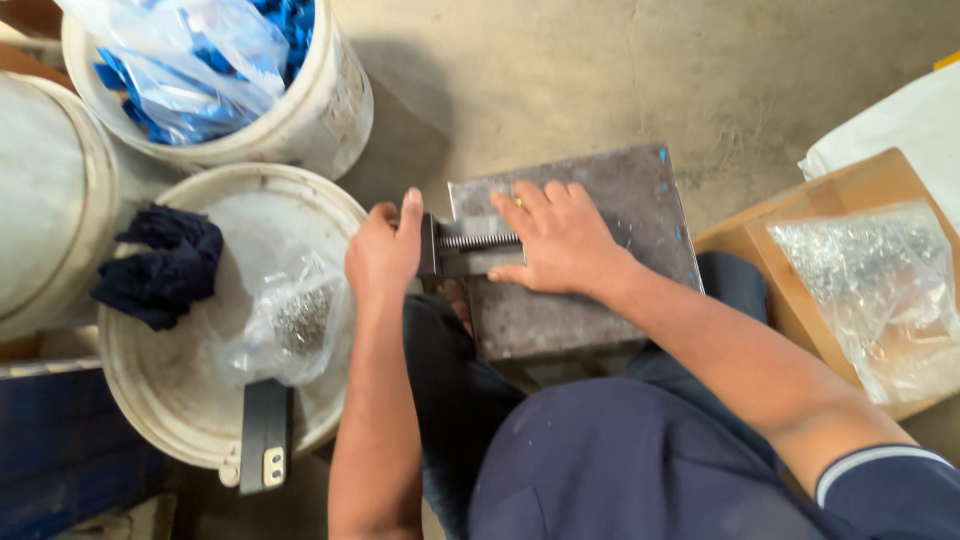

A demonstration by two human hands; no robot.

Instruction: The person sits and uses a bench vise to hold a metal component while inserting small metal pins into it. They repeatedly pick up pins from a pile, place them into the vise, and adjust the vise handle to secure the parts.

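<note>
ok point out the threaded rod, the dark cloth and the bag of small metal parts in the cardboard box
threaded rod (478, 240), head view, on its bare middle between the hands
dark cloth (160, 265), head view, on its bunched centre
bag of small metal parts (870, 270), head view, on the clear plastic over the parts

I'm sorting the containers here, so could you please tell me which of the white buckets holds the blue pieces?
It is the upright bucket at the top left, filled with blue pieces in a clear plastic bag. The bucket lid below it carries only a dark cloth and a small bag.
</note>
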